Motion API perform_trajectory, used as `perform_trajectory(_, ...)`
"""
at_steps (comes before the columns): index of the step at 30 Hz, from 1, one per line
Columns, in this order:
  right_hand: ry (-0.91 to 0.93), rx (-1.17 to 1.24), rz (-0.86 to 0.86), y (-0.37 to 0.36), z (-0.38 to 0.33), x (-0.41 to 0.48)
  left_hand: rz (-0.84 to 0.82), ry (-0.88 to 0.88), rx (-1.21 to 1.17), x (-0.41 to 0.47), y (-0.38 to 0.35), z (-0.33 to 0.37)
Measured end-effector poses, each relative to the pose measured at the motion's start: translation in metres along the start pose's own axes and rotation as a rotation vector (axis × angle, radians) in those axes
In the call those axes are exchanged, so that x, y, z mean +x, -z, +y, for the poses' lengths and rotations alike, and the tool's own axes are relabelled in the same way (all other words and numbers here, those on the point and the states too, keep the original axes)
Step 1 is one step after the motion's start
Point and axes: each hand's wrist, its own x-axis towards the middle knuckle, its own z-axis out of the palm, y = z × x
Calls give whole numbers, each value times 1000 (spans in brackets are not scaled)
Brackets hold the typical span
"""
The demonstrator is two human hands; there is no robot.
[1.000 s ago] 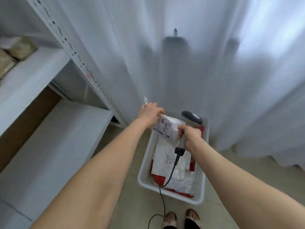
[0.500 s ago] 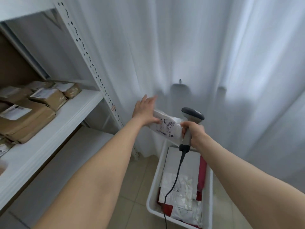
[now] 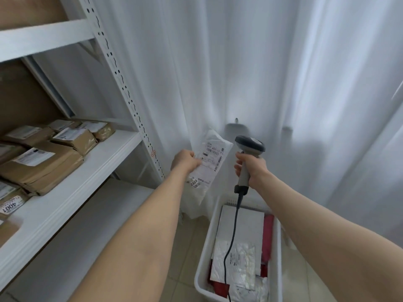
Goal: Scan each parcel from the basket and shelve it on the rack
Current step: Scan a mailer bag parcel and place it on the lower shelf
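A white curtain (image 3: 239, 62) is hanging across the view from 11 round to 4 o'clock. The white metal rack (image 3: 122, 88) is filling the 9 o'clock side, its slotted upright slanting down toward the centre. A white basket (image 3: 205, 258) is sitting on the tiled floor (image 3: 187, 247) at 5 o'clock, carrying white, silver and red mailers (image 3: 239, 258). Brown taped parcels (image 3: 43, 164) with white labels are lying on the rack's middle shelf (image 3: 87, 171) at 8 to 9 o'clock.

Just below centre, a flat white parcel (image 3: 212, 158) is hanging in the air at 3 o'clock of the rack's upright, with its label facing the camera. At 3 o'clock of the parcel, near it but not touching, a grey scanner (image 3: 249, 144) is pointing head-up, its black cable (image 3: 232, 243) trailing down over the basket.

The left hand (image 3: 185, 161) is pinching the parcel's left edge. The right hand (image 3: 253, 166) is wrapping its fingers round the scanner's handle. The two hands are hovering apart, level with each other.
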Motion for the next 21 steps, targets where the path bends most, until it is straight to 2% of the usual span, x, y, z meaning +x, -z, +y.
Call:
perform_trajectory(4, -10, -32, -120, -4, -2, -14, 54, 131, -243, -6, -9, 5)
perform_trajectory(9, -1, -144, -140, -8, -11, -29, 71, 214, -432, -9, -17, 14)
perform_trajectory(21, 30, -311, -187, -6, -29, -49, 50, 302, -632, -11, -27, 20)
